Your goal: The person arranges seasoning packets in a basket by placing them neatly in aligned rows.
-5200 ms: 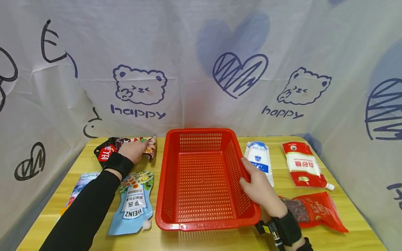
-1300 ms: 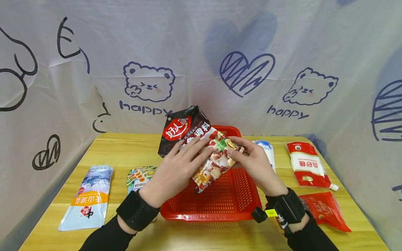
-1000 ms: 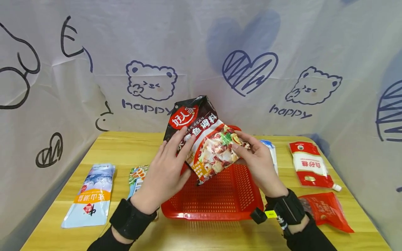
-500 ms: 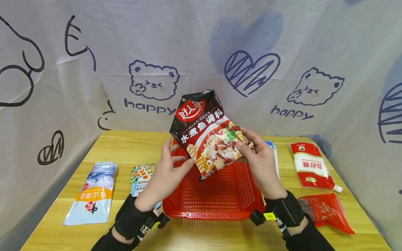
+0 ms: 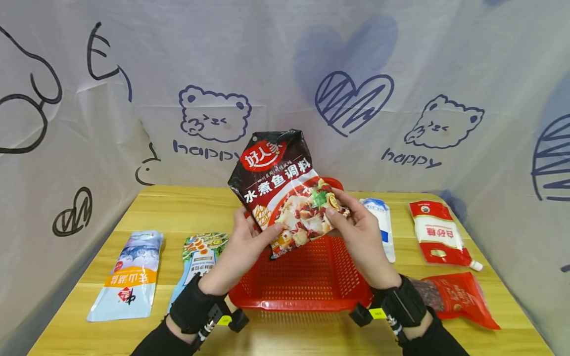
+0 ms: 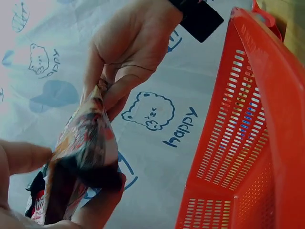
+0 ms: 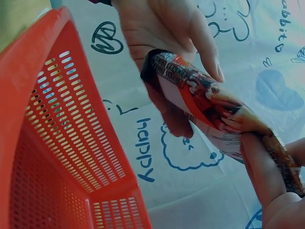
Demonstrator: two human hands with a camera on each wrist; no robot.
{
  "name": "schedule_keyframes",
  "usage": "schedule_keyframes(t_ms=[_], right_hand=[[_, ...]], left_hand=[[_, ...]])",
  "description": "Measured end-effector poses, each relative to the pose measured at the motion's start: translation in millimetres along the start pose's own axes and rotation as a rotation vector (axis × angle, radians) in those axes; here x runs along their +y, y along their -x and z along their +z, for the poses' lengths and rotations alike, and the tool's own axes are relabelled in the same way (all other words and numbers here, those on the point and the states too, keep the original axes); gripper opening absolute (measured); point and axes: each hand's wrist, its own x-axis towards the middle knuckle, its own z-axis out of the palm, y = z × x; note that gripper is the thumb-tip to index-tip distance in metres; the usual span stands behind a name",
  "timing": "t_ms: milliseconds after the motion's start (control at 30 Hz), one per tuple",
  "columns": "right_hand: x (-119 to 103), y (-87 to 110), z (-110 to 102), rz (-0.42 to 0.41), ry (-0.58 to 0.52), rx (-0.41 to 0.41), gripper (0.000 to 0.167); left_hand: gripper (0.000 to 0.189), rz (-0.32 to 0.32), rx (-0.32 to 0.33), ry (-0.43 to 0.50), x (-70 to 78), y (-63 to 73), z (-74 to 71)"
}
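Note:
A black and red seasoning packet, printed with a picture of a cooked dish, is held tilted above the red plastic basket. My left hand grips its lower left edge, thumb on the front and fingers behind. On the opposite edge, my right hand pinches the packet between thumb and fingers. The left wrist view shows the packet edge-on between both hands. In the right wrist view its printed side spans the two hands. Part of the basket's far side is hidden by the packet.
Left of the basket lie a blue and orange salt bag and a light blue Heinz pouch, partly covered by my left arm. To the right are a white bag, a red and white sugar pouch and a red bag.
The packet has been lifted from the table's far left to over the basket. My right hand left the basket rim for the packet; my left hand shifted from its front to its lower edge.

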Motion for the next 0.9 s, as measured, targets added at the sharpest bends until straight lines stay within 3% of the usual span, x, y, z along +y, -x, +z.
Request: schedule_keyframes(t_ms=[167, 367, 600, 900], right_hand=[[3.4, 0.8, 0.0, 0.0, 0.079, -0.046, 0.053], [4.4, 3.5, -1.9, 0.009, 0.144, -0.07, 0.056], [0.0, 5.0, -6.9, 0.028, 0.305, -0.101, 0.055], [-5.9, -4.0, -18.6, -0.057, 0.397, -0.184, 0.059]], left_hand=[[0.073, 0.062, 0.058, 0.054, 2.5, 0.2, 3.6], [0.077, 0.09, 0.065, 0.06, 3.2, 0.2, 3.6], [0.078, 0.149, 0.091, -0.028, 9.7, 1.2, -2.2], [0.078, 0.28, 0.021, -0.15, 15.7, -0.8, -12.7]])
